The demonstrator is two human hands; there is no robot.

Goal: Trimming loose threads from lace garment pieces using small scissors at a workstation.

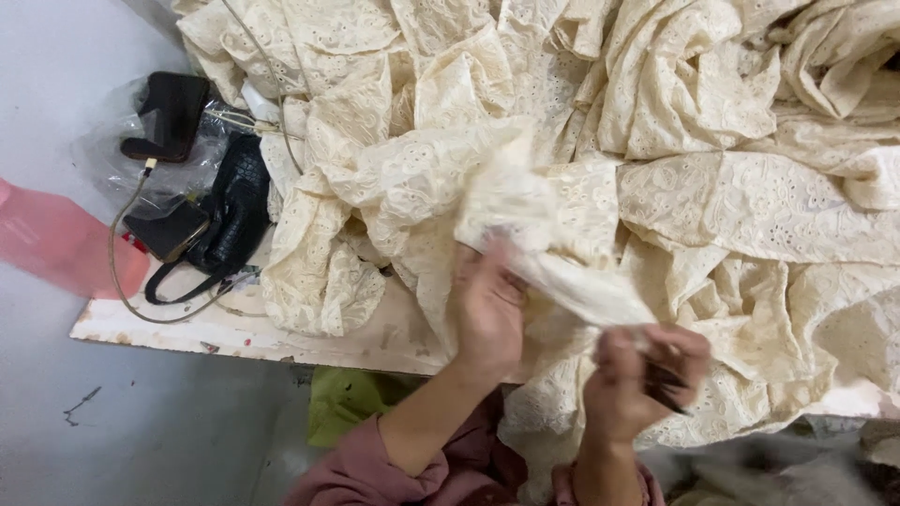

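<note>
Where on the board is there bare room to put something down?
Only a bare strip of the white board along its near edge, between the black handbag and the left hand. The cream eyelet fabric heaps over the rest, and the bag corner is crowded with a cable and plastic.

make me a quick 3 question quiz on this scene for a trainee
1. True or false: both hands grip the same strip of cream lace cloth.
2. What lies left of the cloth pile on the table? A) a black handbag B) a red kettle C) a stack of plates
3. Which hand also holds a small dark tool?

Key
1. True: the left hand and the right hand both grip the lace cloth.
2. A: the black handbag lies beside the pile on the table, near a phone on a cable.
3. The right hand; the dark tool is too blurred to tell its kind.
</note>
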